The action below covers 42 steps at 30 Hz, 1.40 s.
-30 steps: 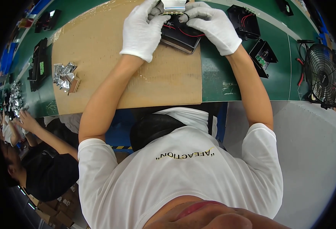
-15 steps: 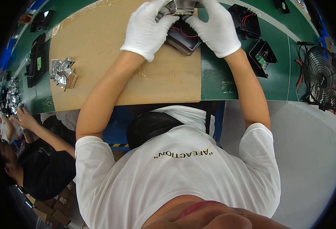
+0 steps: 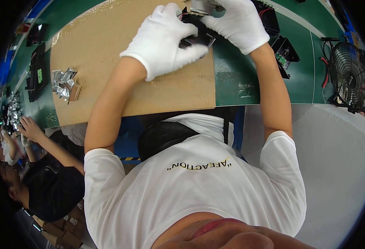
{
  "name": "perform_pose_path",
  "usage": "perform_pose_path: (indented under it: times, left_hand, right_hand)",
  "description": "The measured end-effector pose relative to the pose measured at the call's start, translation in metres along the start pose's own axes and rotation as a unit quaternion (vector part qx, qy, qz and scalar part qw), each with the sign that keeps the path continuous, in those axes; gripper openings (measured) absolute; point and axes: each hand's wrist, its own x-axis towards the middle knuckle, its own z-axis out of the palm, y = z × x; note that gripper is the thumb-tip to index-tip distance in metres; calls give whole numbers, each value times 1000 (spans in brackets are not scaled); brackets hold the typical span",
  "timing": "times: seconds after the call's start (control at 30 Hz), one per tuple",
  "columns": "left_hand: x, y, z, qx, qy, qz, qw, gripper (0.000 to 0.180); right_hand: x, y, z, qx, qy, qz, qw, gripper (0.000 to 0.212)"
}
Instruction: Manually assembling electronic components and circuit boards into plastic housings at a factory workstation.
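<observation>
Both my hands wear white gloves at the far edge of the view. My left hand (image 3: 164,43) reaches round a black box (image 3: 200,40), its thumb along the near side and its fingers over the box, hiding much of it. My right hand (image 3: 239,25) is closed on a silver metal part (image 3: 204,7) just beyond the box; the frame's top cuts this part off. A bit of red wire shows near the left fingertips. The box lies at the right border of a brown cardboard sheet (image 3: 120,54).
On the green table right of me stand black housings with a circuit board (image 3: 283,58) and red wires (image 3: 267,14), then a black fan (image 3: 350,76). Silver foil packets (image 3: 65,85) and a black housing (image 3: 36,74) lie left. A co-worker (image 3: 49,178) sits at left.
My left hand has come off the silver part and moved nearer, down round the black box. My right hand stays at the silver part, shifted slightly right. The view has shifted a little.
</observation>
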Motion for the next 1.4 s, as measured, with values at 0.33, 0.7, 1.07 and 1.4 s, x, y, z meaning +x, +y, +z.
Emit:
perform_pose_path:
  times: [0.33, 0.7, 1.07, 1.4]
  left_hand:
    - [3, 4, -1, -99, 10, -217, 971, 46]
    - [0, -9, 12, -199, 53, -211, 956, 63]
    - [12, -11, 0, -115, -74, -349, 927, 61]
    - [-1, 6, -18, -270, -43, -303, 913, 67]
  right_hand:
    - [-7, -4, 8, -79, 28, -26, 996, 37]
    - [-11, -14, 3, -113, 53, -59, 990, 34]
    - [-8, -14, -2, -133, -1, -77, 988, 33]
    - [-10, -16, -8, -128, -19, -98, 987, 33]
